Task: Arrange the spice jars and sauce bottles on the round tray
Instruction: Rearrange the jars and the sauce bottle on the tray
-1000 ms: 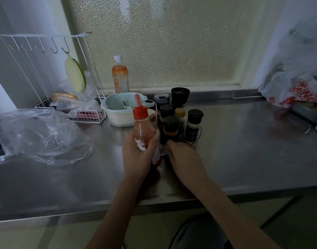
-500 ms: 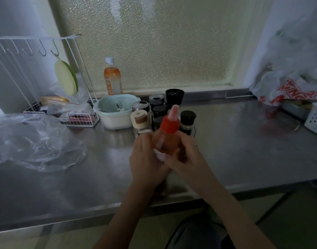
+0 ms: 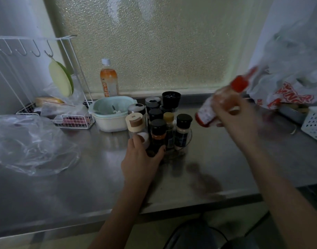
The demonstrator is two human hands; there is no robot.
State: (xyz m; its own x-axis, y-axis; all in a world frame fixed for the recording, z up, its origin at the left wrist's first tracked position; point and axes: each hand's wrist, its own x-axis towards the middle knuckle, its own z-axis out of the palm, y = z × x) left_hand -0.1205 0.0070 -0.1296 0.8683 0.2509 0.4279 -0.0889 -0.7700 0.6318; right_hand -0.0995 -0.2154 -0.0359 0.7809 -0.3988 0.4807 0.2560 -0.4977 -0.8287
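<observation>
Head view. A steel counter [image 3: 226,155] below a frosted window [image 3: 154,42]. The right hand [image 3: 233,119] is raised above the counter, well to the right of the jar cluster, its fingers closed around a sauce bottle [image 3: 208,112] with a red nozzle cap [image 3: 241,83]; the bottle is tilted, cap pointing up and to the right (both hand and bottle are motion-blurred). The left hand [image 3: 141,159] rests at the near edge of the cluster, fingers wrapped around the lower body of a dark jar with a black lid [image 3: 157,133]. Beside it stand a jar with a tan lid [image 3: 135,122] on the left, a yellow-capped bottle [image 3: 168,121] behind, and a black-lidded jar of pale powder [image 3: 182,132] on the right; further black-lidded jars crowd behind. Only a clear rim of the tray [image 3: 181,152] shows at the base of the jars. A pale green bowl [image 3: 111,112] sits just left of the cluster, an orange drink bottle [image 3: 108,78] behind it by the window, a white wire rack [image 3: 37,69] at far left, and a clear plastic bag [image 3: 28,144] on the counter's left.
</observation>
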